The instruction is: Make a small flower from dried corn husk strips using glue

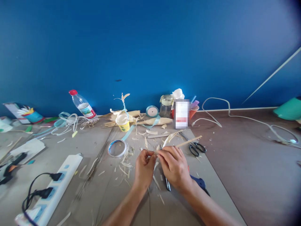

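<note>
Left hand (144,164): lower centre of the frame, thumb and forefinger pinched on a pale husk piece (157,149).
Right hand (175,164): just beside it, fingertips closed at the same piece, partly hidden from me.
Husk piece: centre of the frame, between both hands; looks thin, so an uneven tug could split it.
Scissors (196,146): right of centre, near the right knuckles; a careless sweep might knock them.

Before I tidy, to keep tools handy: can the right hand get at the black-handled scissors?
Probably yes: the black-handled scissors lie just beyond the right hand, handles uncovered, though that hand holds a pale strip.
</note>
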A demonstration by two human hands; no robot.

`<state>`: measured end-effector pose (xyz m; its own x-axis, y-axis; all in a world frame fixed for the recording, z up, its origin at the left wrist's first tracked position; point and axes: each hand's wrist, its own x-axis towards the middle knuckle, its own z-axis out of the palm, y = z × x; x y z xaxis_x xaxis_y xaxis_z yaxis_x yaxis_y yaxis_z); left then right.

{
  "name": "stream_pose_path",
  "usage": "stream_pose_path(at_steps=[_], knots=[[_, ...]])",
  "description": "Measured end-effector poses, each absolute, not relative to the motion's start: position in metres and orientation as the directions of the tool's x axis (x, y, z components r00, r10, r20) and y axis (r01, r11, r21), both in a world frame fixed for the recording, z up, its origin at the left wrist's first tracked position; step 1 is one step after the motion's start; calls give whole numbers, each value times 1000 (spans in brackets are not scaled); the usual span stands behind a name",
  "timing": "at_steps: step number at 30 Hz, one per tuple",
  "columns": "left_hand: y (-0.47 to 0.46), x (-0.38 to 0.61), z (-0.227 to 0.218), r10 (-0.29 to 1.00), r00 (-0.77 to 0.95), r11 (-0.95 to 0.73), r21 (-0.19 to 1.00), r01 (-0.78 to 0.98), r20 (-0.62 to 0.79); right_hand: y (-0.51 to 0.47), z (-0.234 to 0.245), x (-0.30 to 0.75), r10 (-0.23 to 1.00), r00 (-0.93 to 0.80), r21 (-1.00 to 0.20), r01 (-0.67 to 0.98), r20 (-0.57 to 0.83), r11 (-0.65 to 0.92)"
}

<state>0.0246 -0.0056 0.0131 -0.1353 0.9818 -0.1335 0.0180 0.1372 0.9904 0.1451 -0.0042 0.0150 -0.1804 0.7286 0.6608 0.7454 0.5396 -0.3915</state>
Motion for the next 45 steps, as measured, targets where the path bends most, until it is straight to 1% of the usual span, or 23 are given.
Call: stream_pose_path(at_steps=[6, 10, 13, 17, 21, 23, 26, 28, 31, 33, 36, 41, 45], knots=[[-8, 25, 17, 983, -139, 123, 992, -2, -122, -3, 21, 142, 708, -203, -312, 792, 677, 525], [-10, 28, 16, 986, -132, 99, 995, -26, -102, -2, 19, 141, 722, -205, -292, 816, 661, 499], [-11, 29, 15, 984, -129, 116, 992, -45, -121, -2, 17, 140, 739, -195, -299, 825, 645, 479], [-10, 27, 14, 979, -112, 164, 985, -45, -168, -2, 18, 143, 736, -128, -380, 790, 665, 481], [-8, 21, 11, 976, -106, 187, 981, -51, -192, -6, 21, 151, 715, -24, -497, 703, 698, 509], [-5, 18, 10, 972, -107, 203, 977, -72, -210, -9, 24, 154, 722, 16, -554, 654, 692, 516], [-2, 16, 9, 971, -100, 207, 972, -112, -218, -12, 27, 154, 763, -74, -600, 571, 643, 561], [-2, 16, 8, 974, -93, 196, 972, -134, -209, -13, 26, 151, 794, -118, -648, 514, 596, 562], [-2, 18, 6, 976, -63, 196, 964, -179, -211, -11, 22, 145, 875, -21, -777, 451, 483, 440], [-3, 20, 5, 973, -30, 220, 954, -202, -231, -9, 21, 143, 922, 29, -837, 431, 387, 338], [-5, 22, 5, 966, -2, 255, 946, -202, -260, -7, 21, 141, 951, 49, -852, 462, 304, 248], [-7, 25, 6, 960, 44, 279, 931, -233, -277, -7, 22, 140, 942, 53, -806, 536, 331, 252], [-7, 24, 7, 961, 80, 275, 924, -264, -264, -7, 24, 141, 940, 44, -781, 570, 339, 255]])
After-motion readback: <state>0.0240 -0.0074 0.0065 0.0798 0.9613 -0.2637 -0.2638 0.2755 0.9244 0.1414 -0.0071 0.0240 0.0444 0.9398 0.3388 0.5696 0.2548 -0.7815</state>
